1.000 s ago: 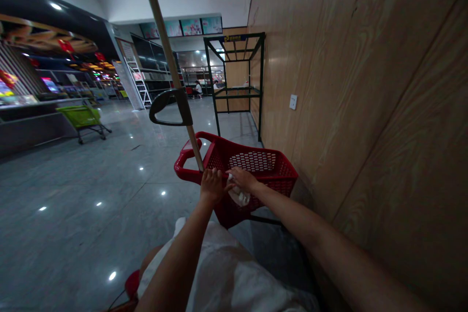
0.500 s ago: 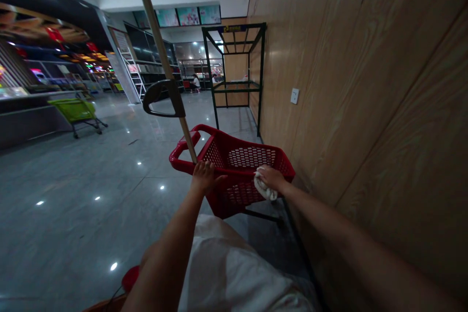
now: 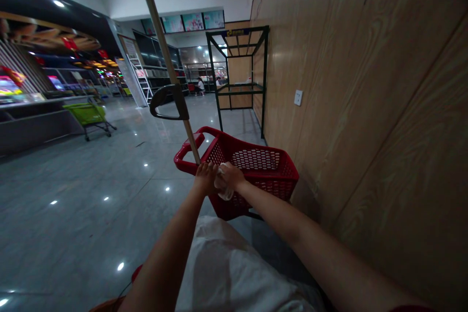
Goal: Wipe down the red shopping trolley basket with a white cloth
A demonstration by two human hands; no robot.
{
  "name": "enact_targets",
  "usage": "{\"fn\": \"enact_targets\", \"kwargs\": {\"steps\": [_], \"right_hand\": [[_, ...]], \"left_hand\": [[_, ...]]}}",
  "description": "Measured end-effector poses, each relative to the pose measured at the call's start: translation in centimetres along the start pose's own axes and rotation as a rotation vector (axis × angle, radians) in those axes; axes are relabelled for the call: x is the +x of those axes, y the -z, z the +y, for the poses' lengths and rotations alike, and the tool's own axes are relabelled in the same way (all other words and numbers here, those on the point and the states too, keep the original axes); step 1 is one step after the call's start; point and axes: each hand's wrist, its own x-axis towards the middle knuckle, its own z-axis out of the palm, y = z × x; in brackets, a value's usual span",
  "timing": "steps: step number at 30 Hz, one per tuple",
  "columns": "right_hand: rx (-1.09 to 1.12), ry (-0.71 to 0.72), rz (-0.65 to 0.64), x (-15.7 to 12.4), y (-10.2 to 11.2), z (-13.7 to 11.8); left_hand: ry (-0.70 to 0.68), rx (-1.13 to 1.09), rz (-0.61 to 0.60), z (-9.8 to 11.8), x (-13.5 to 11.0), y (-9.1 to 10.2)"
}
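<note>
A red plastic shopping basket (image 3: 263, 165) on a low frame stands against the wooden wall. My left hand (image 3: 204, 179) grips its near rim at the left corner, fingers curled over the edge. Right beside it, my right hand (image 3: 230, 177) presses a crumpled white cloth (image 3: 224, 190) against the same rim. The two hands almost touch. A long tan pole (image 3: 164, 58) with a black loop handle (image 3: 168, 102) rises from the basket's left end and runs out of the top of the view.
A wooden panelled wall (image 3: 365, 83) with a white socket (image 3: 298, 97) fills the right side. A dark metal shelf frame (image 3: 241, 78) stands further along it. A green trolley (image 3: 87, 114) sits at the far left on the glossy grey floor (image 3: 73, 204).
My right hand slid the cloth along the near rim: out to the right corner half a second ago, now back beside my left hand. My left hand kept its hold.
</note>
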Motion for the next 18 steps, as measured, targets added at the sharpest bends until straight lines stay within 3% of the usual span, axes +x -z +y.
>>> {"fn": "enact_targets", "kwargs": {"steps": [3,9,12,15,18], "right_hand": [[-0.05,-0.074,-0.023,-1.1,0.1,1.0],[-0.183,-0.123,-0.091,-7.8,0.5,8.4],[-0.216,-0.153,-0.099,-10.3,0.6,10.1],[-0.216,-0.15,-0.105,-10.6,0.2,9.4],[-0.19,-0.131,-0.085,-8.9,-0.7,6.8]], "left_hand": [[0.0,0.013,-0.043,-1.2,0.0,0.3],[0.018,0.045,-0.056,-4.0,-0.9,1.0],[0.04,0.078,-0.047,-4.3,-1.7,1.2],[0.056,0.079,-0.054,-2.1,-2.2,0.5],[-0.004,0.004,-0.121,2.2,-2.3,-1.1]]}}
